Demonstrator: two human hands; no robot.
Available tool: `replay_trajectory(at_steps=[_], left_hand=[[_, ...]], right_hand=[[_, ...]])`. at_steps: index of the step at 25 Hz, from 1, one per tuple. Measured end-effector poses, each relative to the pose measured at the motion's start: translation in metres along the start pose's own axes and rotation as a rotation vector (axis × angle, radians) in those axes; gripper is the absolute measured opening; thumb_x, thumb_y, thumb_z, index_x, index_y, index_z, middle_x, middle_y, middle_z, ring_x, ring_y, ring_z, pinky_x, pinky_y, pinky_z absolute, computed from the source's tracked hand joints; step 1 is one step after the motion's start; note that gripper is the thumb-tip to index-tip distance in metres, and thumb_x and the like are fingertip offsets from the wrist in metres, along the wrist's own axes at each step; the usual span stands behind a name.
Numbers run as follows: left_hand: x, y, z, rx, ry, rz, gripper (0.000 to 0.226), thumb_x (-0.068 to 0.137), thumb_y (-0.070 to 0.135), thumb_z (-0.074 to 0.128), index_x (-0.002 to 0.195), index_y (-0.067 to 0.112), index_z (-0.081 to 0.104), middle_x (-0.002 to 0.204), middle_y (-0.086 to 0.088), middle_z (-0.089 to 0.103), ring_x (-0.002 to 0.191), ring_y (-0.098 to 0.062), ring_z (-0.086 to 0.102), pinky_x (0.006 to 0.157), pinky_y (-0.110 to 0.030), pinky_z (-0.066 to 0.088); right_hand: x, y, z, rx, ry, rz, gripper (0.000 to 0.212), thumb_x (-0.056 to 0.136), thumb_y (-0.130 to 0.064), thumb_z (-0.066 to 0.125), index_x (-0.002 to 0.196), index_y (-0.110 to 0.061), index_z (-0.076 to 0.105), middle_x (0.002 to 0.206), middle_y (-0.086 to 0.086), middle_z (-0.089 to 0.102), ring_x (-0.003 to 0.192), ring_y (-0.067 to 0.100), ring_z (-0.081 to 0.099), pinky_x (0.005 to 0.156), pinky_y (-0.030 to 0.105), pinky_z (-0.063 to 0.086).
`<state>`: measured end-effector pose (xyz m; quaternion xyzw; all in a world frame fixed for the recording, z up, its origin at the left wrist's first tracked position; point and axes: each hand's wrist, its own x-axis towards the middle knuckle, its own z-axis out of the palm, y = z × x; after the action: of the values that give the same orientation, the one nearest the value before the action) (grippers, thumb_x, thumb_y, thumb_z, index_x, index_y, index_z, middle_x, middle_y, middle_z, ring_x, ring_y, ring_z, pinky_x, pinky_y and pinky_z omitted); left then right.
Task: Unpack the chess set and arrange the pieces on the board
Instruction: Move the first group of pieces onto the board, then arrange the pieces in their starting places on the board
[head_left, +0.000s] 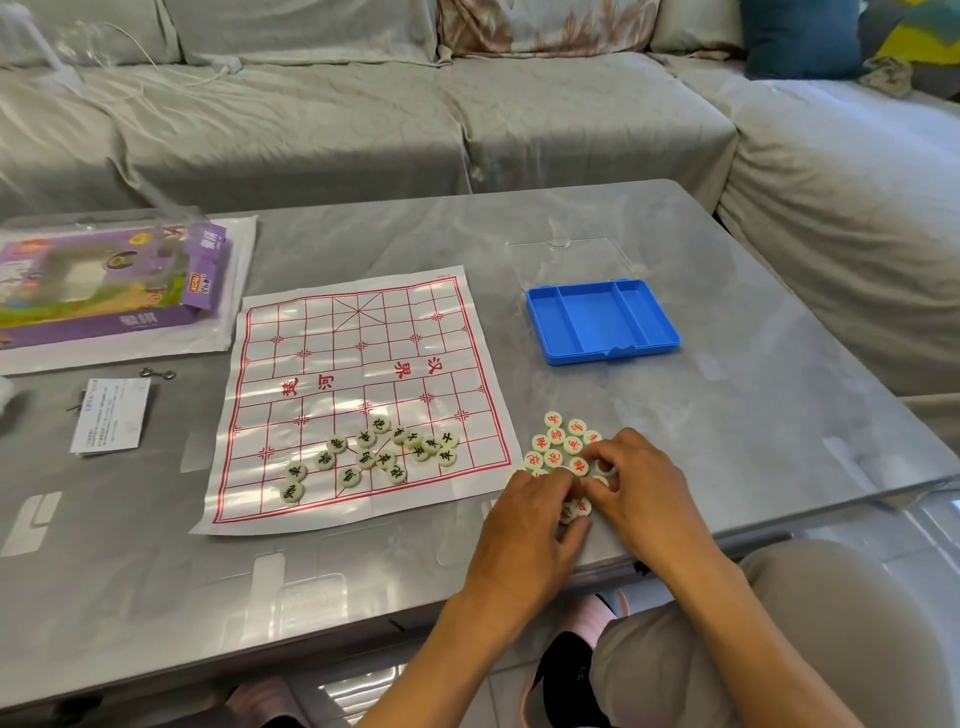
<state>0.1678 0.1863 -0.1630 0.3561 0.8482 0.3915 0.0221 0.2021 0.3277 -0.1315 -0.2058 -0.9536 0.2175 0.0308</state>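
A: Sorting the red pieces (558, 447) comes first, I'd say. They lie in a loose cluster on the bare worktop (753, 415), just off the board's right edge and near the worktop's front edge.

B: And both hands are in that cluster. The left hand (535, 525) lies palm-down over its near side, fingers bent among the discs. The right hand (644, 488) curls in from the right, fingertips down on the pieces. Whether either one actually pinches a disc, I cannot tell; the fingers hide it.

A: The black pieces (371, 457) sit in a scatter on the paper board (358, 400), in its front half. None looks set on its line crossing yet.

B: So the arranging has hardly begun, I judge. To do it well, turn each red disc face up, read the character, then carry it across singly or in pairs.

A: Lift, don't slide. That board is thin and creased, and a dragged disc could ruck it and shift the black ones.

B: Mind the front edge too; the nearest red discs sit close to it and could roll off.

A: The blue tray (602, 322) with its clear lid (569, 260) stands well apart, toward the worktop's far right.
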Motion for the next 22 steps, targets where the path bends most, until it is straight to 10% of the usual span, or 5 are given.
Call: replay_trajectory(at_steps=[12, 22], left_hand=[[0.0, -0.022, -0.064, -0.004, 0.112, -0.14, 0.015, 0.085, 0.037, 0.069, 0.092, 0.028, 0.059, 0.093, 0.012, 0.062, 0.084, -0.007, 0.055, 0.068, -0.01, 0.045], [0.109, -0.14, -0.161, 0.111, 0.288, -0.386, 0.013, 0.084, 0.023, 0.069, 0.086, 0.027, 0.057, 0.091, 0.005, 0.066, 0.084, -0.013, 0.061, 0.063, -0.017, 0.04]], right_hand=[[0.005, -0.017, -0.004, -0.063, 0.075, -0.051, 0.032, 0.086, -0.038, 0.066, 0.113, -0.02, 0.067, 0.109, -0.003, 0.064, 0.083, 0.004, 0.049, 0.071, 0.012, 0.035], [0.154, -0.165, 0.053, 0.128, 0.072, -0.228, 0.027, 0.085, -0.029, 0.067, 0.11, -0.018, 0.07, 0.107, -0.002, 0.065, 0.091, 0.012, 0.059, 0.08, 0.021, 0.045]])
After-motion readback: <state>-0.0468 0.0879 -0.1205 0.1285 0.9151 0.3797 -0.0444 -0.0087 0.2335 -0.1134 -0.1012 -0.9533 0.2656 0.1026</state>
